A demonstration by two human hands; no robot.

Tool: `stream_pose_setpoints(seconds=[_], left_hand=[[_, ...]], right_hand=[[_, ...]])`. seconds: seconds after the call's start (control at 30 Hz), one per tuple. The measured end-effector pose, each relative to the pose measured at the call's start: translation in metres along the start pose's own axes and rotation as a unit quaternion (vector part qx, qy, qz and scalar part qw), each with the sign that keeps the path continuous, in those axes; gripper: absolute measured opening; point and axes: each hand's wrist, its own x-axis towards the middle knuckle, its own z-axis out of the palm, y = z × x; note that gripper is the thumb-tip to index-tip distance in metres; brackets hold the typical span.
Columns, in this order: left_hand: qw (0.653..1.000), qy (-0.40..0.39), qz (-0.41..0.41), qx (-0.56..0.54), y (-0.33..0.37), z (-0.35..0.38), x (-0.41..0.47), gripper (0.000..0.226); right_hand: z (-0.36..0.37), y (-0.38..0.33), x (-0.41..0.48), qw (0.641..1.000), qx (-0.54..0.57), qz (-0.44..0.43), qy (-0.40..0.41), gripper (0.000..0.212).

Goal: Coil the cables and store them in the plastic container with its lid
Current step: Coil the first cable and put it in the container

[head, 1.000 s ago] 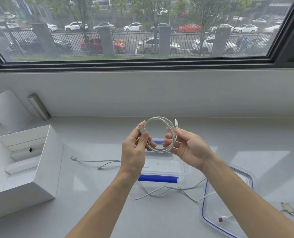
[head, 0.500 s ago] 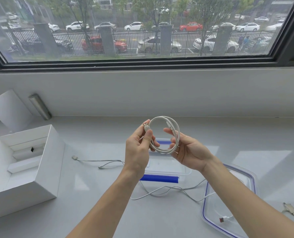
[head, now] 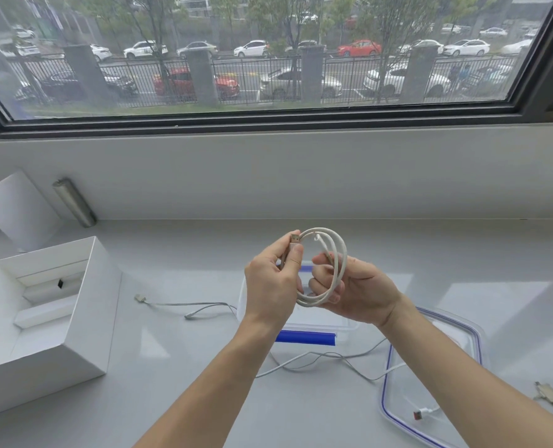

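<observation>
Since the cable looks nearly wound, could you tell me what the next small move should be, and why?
Probably lower the coiled cable into the open plastic container right below. The coil is held by both hands, left hand pinching the USB plug, right hand gripping the loops. The lid lies off to the right, and two more cables wait on the table.

A big white box (head: 47, 321) sits open on the left of the gray table (head: 178, 399), with a white card (head: 13, 205) leaning on the wall behind it. A shiny metal tube (head: 74, 202) lies near that card (it is tilted). Through the window (head: 268, 53) you can see a fence, trees and parked cars, and two are red.
</observation>
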Motion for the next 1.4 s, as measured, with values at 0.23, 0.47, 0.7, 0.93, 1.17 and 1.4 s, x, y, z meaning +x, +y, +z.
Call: stream_pose_setpoints(seconds=[0.23,0.47,0.7,0.93,1.17,1.4], left_hand=[[0.991,0.051,0.069,0.100,-0.004,0.001,0.008,0.024],[0.978,0.096,0.109,0.152,-0.006,0.000,0.013,0.025],[0.984,0.053,0.086,0.149,-0.021,0.004,0.009,0.022],[0.998,-0.028,-0.026,0.054,-0.031,-0.004,0.002,0.014],[0.997,-0.041,-0.019,0.070,-0.037,-0.013,0.008,0.017],[0.994,-0.041,-0.055,0.083,-0.051,-0.016,0.019,0.020]], right_hand=[[-0.003,0.001,0.000,0.999,0.028,-0.034,-0.006,0.030],[-0.009,-0.005,-0.001,0.997,0.070,-0.034,0.027,0.040],[-0.007,-0.003,0.002,0.996,0.006,-0.069,0.064,0.028],[-0.020,0.008,-0.009,0.995,-0.014,-0.055,0.082,0.028],[-0.010,0.004,0.000,0.890,-0.253,-0.069,0.373,0.013],[-0.018,0.017,0.004,0.775,-0.443,-0.047,0.449,0.024]])
